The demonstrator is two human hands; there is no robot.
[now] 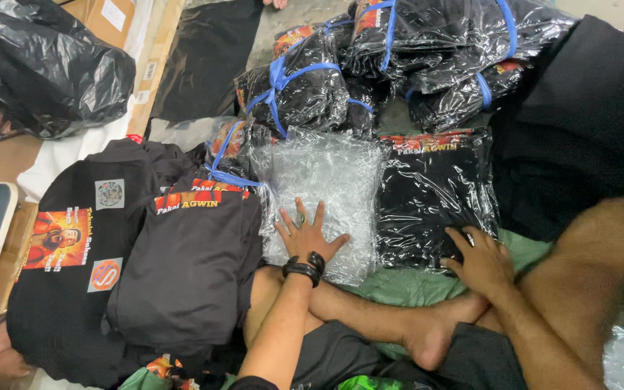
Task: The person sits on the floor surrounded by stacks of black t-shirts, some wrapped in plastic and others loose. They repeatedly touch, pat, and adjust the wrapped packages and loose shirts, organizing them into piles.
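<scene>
I'm pressing my left hand, fingers spread, on the clear bags; right hand is resting flat on the packed shirt beside them.

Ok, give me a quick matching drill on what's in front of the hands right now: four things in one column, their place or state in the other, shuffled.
Things:
1. left hand
2. right hand
3. bundles tied with blue bands
4. unbagged folded shirts

Places or states:
A. stacked at the top, behind the flat packs
B. flat on the stack of empty clear bags
C. on the bagged black shirt
D. left of the clear bags

Pairs: 1-B, 2-C, 3-A, 4-D
</scene>
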